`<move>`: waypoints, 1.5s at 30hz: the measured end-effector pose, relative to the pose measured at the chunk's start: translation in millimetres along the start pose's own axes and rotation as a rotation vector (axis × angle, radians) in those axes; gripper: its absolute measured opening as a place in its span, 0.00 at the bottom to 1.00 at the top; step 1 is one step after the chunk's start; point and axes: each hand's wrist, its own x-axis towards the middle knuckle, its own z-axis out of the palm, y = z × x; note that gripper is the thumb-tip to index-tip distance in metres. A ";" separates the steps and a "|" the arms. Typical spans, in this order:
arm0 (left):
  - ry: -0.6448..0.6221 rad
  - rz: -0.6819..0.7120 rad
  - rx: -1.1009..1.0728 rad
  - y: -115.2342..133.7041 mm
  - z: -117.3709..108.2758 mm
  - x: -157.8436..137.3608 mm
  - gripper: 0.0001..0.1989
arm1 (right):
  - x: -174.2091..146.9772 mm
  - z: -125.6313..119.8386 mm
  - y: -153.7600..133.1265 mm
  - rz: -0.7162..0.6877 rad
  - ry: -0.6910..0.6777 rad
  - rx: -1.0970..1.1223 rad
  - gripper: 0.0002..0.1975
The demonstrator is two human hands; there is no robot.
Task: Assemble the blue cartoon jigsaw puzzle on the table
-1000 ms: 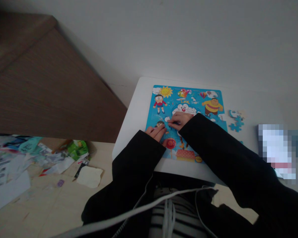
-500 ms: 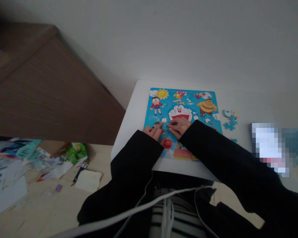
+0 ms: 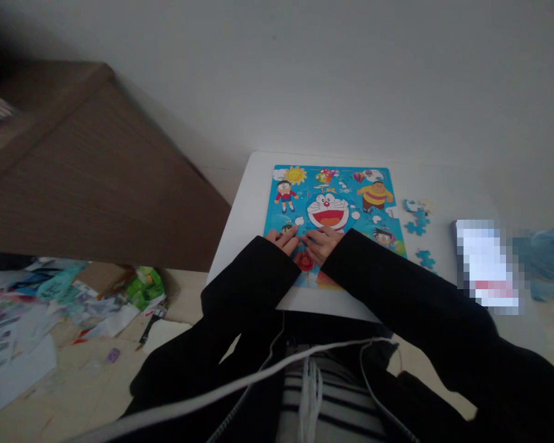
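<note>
A blue cartoon jigsaw puzzle, mostly assembled, lies flat on a white table. A large white-and-blue cat face fills its middle. My left hand rests on the lower left of the puzzle, its fingers stretched over the surface. Beside it, my right hand touches the puzzle just below the cat face, fingers extended and slightly bent. The fingertips of both hands nearly meet. No loose piece shows in either hand, though the spot under the fingers is hidden. Loose puzzle pieces lie right of the puzzle, with another blue piece nearer me.
A pixelated phone-like device lies at the table's right. The white table stands against a grey wall. A dark wooden cabinet is at left, with papers and wrappers on the floor. A white cord crosses before my body.
My right hand has slid toward me and slightly left over the puzzle, uncovering more of the cat's mouth. The left hand stays at about the same spot. The camera view has shifted slightly.
</note>
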 end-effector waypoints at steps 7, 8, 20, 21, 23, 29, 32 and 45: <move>0.042 0.007 0.001 5.4 4.7 -4.2 0.12 | -18.1 -27.2 -20.1 -0.023 0.195 -0.065 0.14; 0.046 0.000 0.000 6.4 5.3 -4.8 0.13 | -25.9 -35.5 -22.8 0.013 0.246 -0.028 0.14; 0.033 -0.026 -0.004 6.0 2.1 1.3 0.18 | -175.3 -117.3 16.7 0.793 0.396 -0.104 0.11; 0.057 -0.024 -0.009 4.5 3.7 2.2 0.17 | -183.9 -120.1 19.3 0.833 0.403 -0.131 0.11; 0.098 -0.043 -0.010 1.6 7.5 4.1 0.16 | -195.6 -122.3 21.7 0.891 0.408 -0.156 0.11; 0.071 -0.054 -0.034 0.8 11.4 7.2 0.17 | -203.3 -101.3 24.9 0.886 0.355 -0.217 0.12; 0.051 -0.045 -0.010 3.4 8.0 7.6 0.19 | -204.8 -86.0 27.3 0.838 0.356 -0.255 0.13; 0.024 -0.021 -0.005 6.9 5.7 6.1 0.17 | -167.0 -79.6 52.0 0.846 0.294 -0.254 0.18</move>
